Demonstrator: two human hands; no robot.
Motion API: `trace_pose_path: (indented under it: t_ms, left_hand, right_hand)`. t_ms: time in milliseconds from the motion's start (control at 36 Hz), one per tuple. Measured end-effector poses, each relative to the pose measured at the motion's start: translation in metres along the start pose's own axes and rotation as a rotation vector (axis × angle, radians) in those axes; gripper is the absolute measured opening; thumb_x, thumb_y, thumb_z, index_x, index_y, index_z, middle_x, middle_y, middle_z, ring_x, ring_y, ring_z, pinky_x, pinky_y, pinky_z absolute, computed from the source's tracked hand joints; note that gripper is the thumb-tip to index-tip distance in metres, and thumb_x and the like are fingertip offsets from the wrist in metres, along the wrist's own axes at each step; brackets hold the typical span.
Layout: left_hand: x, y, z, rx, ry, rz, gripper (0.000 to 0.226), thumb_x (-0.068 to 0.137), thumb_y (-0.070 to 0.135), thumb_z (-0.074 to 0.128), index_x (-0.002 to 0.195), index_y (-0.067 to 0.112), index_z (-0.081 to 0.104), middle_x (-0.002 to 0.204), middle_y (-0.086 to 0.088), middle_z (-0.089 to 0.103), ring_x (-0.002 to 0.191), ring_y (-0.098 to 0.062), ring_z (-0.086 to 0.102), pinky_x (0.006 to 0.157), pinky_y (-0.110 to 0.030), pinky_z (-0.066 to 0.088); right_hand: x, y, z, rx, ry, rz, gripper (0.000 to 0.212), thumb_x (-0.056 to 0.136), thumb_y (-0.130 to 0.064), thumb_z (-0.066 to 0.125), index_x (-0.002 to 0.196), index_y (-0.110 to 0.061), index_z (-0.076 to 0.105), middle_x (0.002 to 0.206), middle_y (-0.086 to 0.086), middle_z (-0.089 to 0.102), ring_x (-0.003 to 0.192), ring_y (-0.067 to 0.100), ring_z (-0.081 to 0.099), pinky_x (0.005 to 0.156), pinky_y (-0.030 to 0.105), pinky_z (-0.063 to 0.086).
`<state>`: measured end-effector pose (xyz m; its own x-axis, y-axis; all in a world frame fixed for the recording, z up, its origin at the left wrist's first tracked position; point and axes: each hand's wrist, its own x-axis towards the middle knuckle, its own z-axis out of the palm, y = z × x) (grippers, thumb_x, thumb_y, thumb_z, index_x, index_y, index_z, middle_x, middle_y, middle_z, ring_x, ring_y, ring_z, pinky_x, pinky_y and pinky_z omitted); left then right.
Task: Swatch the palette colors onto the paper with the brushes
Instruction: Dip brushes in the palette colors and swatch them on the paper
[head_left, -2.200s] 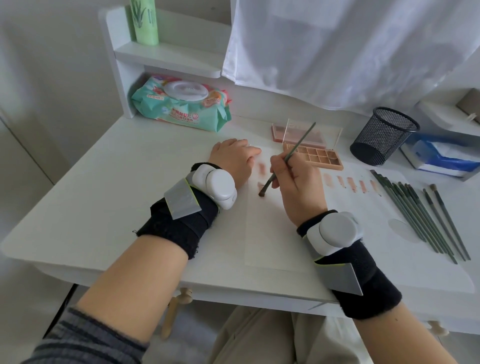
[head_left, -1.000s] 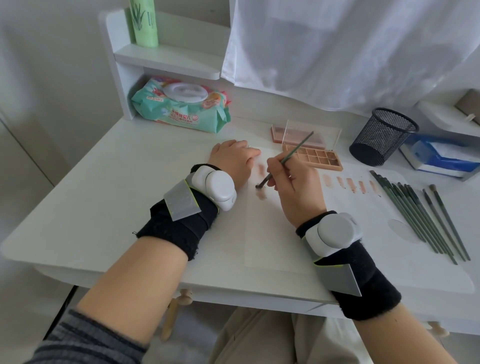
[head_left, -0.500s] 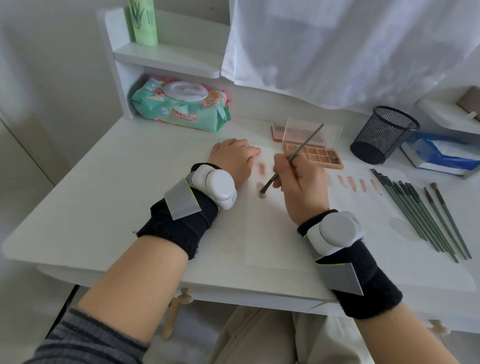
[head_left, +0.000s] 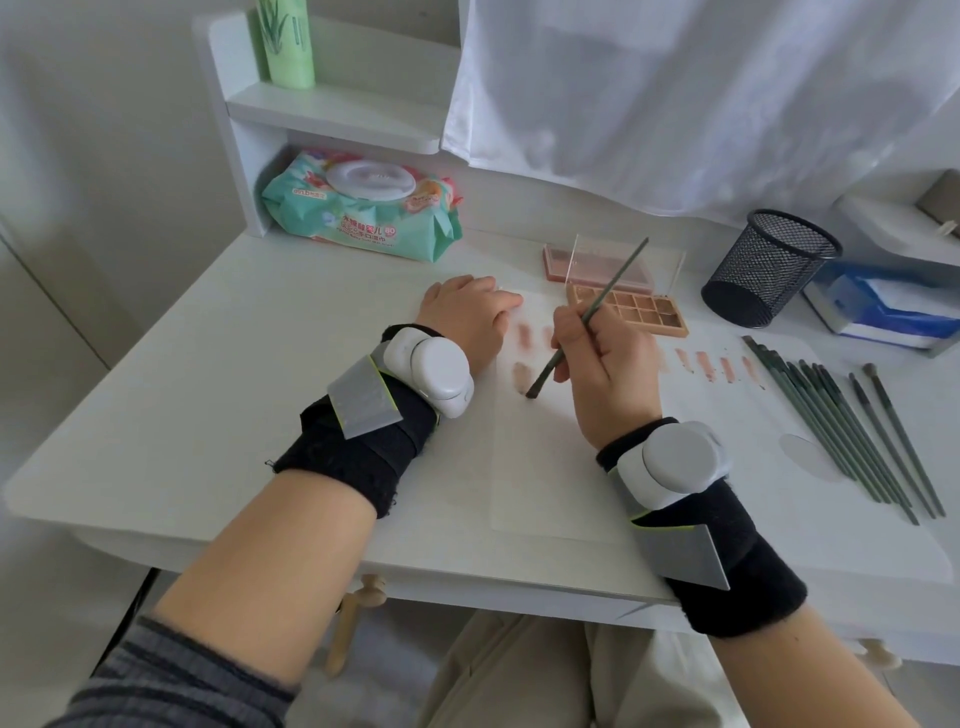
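R hand (head_left: 605, 364) grips brush (head_left: 587, 319), tip on paper (head_left: 545, 467).

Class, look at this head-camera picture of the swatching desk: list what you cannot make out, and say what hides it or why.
- Swatches in the top row: some hidden behind the right hand, head view.
- The grip on the brush: fingertips face away from the camera.
- Left hand fingertips on the paper: curled out of sight.
- Palette pan shades: too small to tell apart.
- Wipes pack print: too small to read.

"80" on wipes pack (head_left: 363, 218)
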<state>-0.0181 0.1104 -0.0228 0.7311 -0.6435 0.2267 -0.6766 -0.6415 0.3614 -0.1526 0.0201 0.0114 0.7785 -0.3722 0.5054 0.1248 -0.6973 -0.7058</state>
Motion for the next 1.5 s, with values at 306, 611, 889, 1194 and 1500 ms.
trace_pose_path:
  t_ms: [306,611,889,1194,1500]
  left_hand:
    - [0.0008,-0.0011,0.0014,0.004,0.0,0.002,0.037,0.095,0.017,0.036,0.126,0.021,0.056,0.12,-0.005,0.053,0.118,-0.027,0.043,0.1,-0.039,0.033]
    - [0.002,-0.0017,0.0014,0.009,-0.003,-0.005,0.034,0.095,0.018,0.036,0.123,0.021,0.056,0.119,-0.004,0.053,0.116,-0.027,0.043,0.1,-0.041,0.034]
    - [0.0007,-0.0001,-0.0003,0.005,-0.003,-0.006,0.035,0.095,0.017,0.037,0.124,0.021,0.056,0.118,-0.005,0.053,0.117,-0.027,0.043,0.101,-0.04,0.033]
    - [-0.0009,0.0001,-0.001,-0.01,0.001,-0.006,0.034,0.095,0.017,0.036,0.122,0.02,0.057,0.115,-0.005,0.053,0.115,-0.026,0.044,0.099,-0.039,0.034]
    - [-0.0008,-0.0006,-0.0008,-0.012,-0.012,-0.009,0.036,0.096,0.018,0.036,0.125,0.022,0.056,0.118,-0.005,0.053,0.117,-0.026,0.043,0.1,-0.038,0.032]
  right_hand:
    - [0.0006,0.0013,0.0009,0.057,0.005,0.051,0.036,0.089,-0.036,0.043,0.078,-0.004,0.056,0.06,0.005,0.058,0.061,0.023,0.056,0.062,0.041,0.048]
    - [0.0004,-0.0006,0.0017,0.055,-0.056,0.057,0.028,0.091,-0.033,0.045,0.08,-0.01,0.057,0.061,-0.009,0.057,0.061,0.012,0.054,0.065,0.034,0.047]
    - [0.0012,0.0004,0.0025,0.057,-0.057,0.037,0.021,0.091,-0.03,0.045,0.083,-0.015,0.056,0.064,-0.012,0.058,0.062,0.003,0.057,0.067,0.033,0.05]
    - [-0.0014,-0.0016,0.0005,0.045,-0.04,0.03,0.029,0.089,-0.036,0.044,0.072,-0.016,0.055,0.058,-0.003,0.058,0.06,0.019,0.055,0.063,0.038,0.046]
    - [-0.0024,-0.0015,0.0012,0.031,-0.01,0.033,0.034,0.089,-0.035,0.043,0.076,-0.007,0.057,0.058,0.005,0.059,0.061,0.027,0.057,0.063,0.045,0.047]
